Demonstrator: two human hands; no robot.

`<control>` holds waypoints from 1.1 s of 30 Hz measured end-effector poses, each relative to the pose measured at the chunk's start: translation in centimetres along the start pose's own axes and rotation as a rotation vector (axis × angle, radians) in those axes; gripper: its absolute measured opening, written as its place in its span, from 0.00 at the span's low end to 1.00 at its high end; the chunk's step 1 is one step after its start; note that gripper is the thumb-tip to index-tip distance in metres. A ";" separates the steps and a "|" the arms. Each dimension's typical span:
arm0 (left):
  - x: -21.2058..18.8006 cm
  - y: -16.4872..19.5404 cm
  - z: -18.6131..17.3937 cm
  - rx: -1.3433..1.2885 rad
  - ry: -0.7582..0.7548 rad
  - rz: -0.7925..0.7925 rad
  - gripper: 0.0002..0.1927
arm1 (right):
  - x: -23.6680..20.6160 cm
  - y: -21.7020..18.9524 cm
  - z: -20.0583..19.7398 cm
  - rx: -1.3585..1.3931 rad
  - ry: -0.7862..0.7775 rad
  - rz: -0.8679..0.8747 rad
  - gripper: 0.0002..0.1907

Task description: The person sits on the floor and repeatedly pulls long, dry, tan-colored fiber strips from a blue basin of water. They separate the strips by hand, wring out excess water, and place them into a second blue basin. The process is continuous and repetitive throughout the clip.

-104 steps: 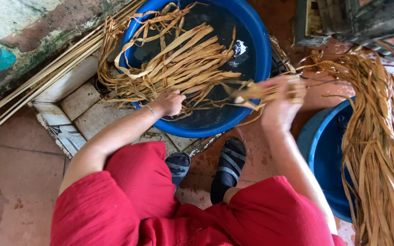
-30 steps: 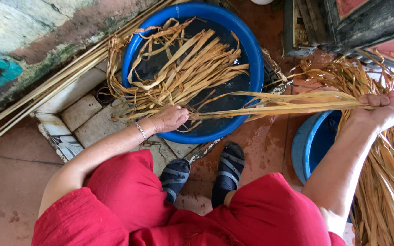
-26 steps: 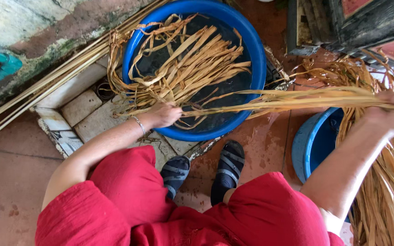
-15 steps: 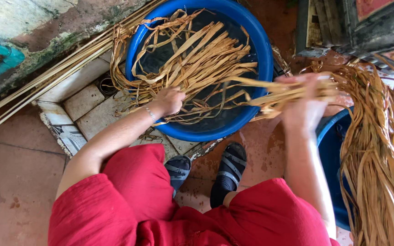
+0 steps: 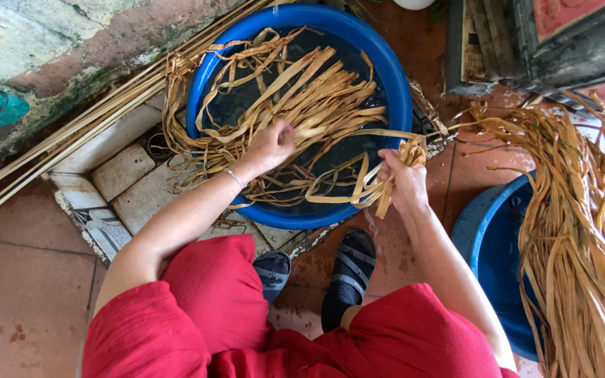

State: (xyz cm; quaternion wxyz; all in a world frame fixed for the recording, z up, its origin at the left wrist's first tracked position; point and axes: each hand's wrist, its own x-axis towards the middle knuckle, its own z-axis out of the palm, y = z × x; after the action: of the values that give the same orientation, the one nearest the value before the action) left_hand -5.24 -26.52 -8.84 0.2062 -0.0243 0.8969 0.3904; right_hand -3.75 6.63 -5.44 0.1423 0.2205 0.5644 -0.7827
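Left hand (image 5: pixel 274 143) over the blue basin (image 5: pixel 395 77), grip closed on wet tan strips (image 5: pixel 316 105) lying in it. Right hand (image 5: pixel 404 183) at the basin's right rim, grip closed on a strip bundle (image 5: pixel 407 152). Second blue tub (image 5: pixel 488 245) right of the basin, draped with strips.

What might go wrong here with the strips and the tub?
The tan fibre strips lie tangled in the round blue plastic tub, so pulling may snag or tear them. The bunch gripped in the right hand hangs over the rim and may drip onto the reddish tiled floor beside the black sandals.
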 end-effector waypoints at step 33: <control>-8.0 2.1 1.5 -0.255 -0.335 0.167 0.13 | 0.2 -1.9 1.3 0.477 -0.136 -0.037 0.12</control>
State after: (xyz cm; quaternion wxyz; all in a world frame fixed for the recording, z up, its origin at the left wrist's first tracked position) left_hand 2.17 -24.92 -5.23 0.3146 0.0893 0.7925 0.5148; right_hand -5.05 6.01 -3.67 0.1096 0.1845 0.3566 -0.9093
